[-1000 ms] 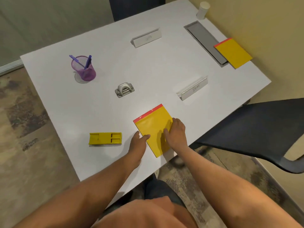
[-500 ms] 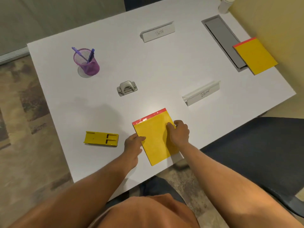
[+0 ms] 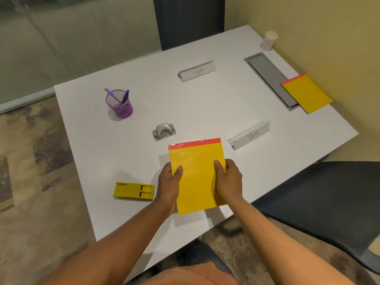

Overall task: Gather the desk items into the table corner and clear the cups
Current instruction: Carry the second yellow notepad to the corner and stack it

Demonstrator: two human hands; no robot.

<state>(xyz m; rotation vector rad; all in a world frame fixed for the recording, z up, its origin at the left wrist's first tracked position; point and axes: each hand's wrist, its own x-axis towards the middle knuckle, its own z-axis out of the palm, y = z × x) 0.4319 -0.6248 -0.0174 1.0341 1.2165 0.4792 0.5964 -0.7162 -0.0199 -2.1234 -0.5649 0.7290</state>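
Near the front edge of the white table (image 3: 205, 112), we grip a yellow notepad (image 3: 196, 177) with both hands, the left hand (image 3: 167, 182) and right hand (image 3: 229, 178) each pinching a side with the thumb on top. Beside our left hand lies a yellow stapler (image 3: 133, 191); beyond the pad sit a metal hole punch (image 3: 164, 131) and a name card (image 3: 249, 136). Farther off stand a purple pen cup (image 3: 119, 104), a second yellow notepad (image 3: 306, 96) and a white cup (image 3: 269, 40) in the far corner.
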